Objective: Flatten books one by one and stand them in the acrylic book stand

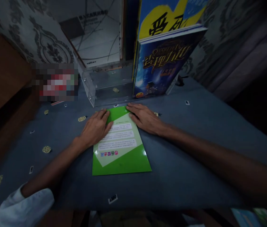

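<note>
A thin green book (121, 164) lies flat on the table, its cover carrying a pale panel with lines of print that look upside down from here. My left hand (97, 126) rests on the book's left edge near its far end, fingers stretched out. Along the far right edge lies my right hand (145, 116), also with its fingers extended, touching the book's far corner. Neither hand grips anything. Just beyond the fingertips stands a clear acrylic book stand (89, 90).
Several upright books, the front one dark blue (158, 69), lean in the stand's right side. A white panel or book (98, 37) stands behind its left. A blurred red item (58, 82) sits at left. The blue tablecloth (190, 126) has pineapple prints.
</note>
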`<state>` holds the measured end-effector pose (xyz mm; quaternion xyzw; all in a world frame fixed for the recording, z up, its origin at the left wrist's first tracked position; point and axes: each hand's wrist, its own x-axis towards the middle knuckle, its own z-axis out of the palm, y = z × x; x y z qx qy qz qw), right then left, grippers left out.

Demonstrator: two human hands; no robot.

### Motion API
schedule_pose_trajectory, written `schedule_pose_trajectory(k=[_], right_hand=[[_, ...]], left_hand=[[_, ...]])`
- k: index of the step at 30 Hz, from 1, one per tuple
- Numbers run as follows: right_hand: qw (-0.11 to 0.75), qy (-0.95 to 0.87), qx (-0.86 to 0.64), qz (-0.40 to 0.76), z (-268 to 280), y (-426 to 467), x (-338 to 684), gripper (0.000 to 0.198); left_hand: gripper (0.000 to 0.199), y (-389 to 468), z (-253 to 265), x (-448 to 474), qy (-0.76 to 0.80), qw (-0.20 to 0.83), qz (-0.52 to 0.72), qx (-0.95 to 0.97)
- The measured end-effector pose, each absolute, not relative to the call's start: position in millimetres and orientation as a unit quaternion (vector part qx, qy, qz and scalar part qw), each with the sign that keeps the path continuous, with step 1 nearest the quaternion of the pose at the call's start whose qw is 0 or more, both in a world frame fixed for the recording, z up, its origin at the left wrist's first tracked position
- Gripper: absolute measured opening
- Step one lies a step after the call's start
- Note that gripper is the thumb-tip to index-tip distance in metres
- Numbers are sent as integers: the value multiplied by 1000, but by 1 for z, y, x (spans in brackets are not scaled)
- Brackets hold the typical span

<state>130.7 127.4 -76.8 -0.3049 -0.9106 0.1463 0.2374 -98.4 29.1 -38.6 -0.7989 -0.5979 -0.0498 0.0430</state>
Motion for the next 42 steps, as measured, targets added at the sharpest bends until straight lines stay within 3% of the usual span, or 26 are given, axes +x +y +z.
schedule_pose_trajectory(k=[11, 36, 42], right_hand=[[271, -892, -298, 207, -82, 133, 139, 56], [231, -900, -284, 236, -74, 52, 170, 43], [209, -904, -275, 254, -70, 14, 186, 64]], left_hand=[[48, 70, -45, -54, -513, 4, -79, -855], [49, 77, -52, -60, -497, -31, -99, -861], [49, 80, -55, -61, -486, -31, -87, -869]])
